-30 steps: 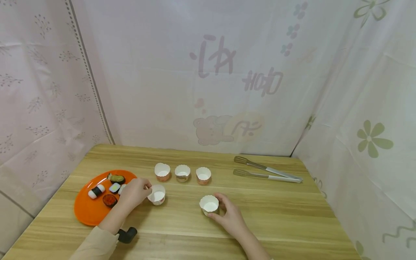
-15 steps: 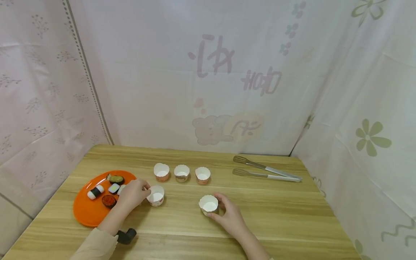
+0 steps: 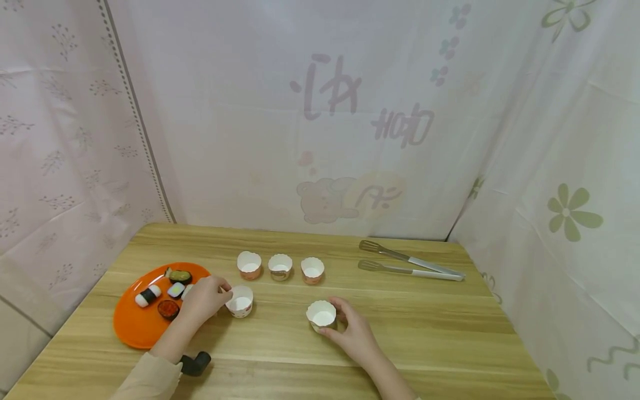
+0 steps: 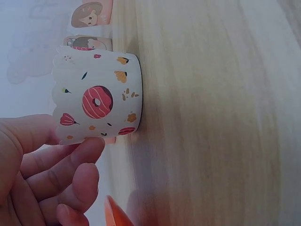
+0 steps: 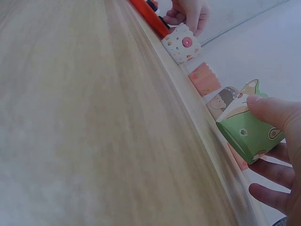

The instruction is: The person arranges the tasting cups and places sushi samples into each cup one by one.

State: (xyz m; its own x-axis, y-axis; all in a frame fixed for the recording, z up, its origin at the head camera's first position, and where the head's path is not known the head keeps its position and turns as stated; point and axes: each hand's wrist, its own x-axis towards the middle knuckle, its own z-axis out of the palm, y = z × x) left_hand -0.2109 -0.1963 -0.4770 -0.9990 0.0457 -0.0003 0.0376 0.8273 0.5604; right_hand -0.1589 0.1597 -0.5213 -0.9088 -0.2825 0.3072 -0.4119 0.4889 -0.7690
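My left hand (image 3: 204, 300) pinches the scalloped rim of a white paper baking cup (image 4: 96, 94) printed with a pink doughnut and small flowers. That cup stands just right of an orange plate (image 3: 132, 322). Nearer the middle of the table, my right hand (image 3: 352, 330) holds a second paper baking cup (image 5: 254, 129), green with an animal print, between thumb and fingers. In the head view the white inside of this cup shows. Several toy sushi pieces lie on the plate, including a roe piece (image 3: 168, 309) and a white one with a black band (image 3: 148, 295). My left forearm hides part of the plate.
Behind my hands, three more baking cups stand in a row: a left one (image 3: 249, 265), a middle one (image 3: 280, 267) and a right one (image 3: 312, 270). Metal tongs (image 3: 412, 266) lie spread at the back right. Printed curtains (image 3: 320, 128) surround the wooden table (image 3: 440, 339).
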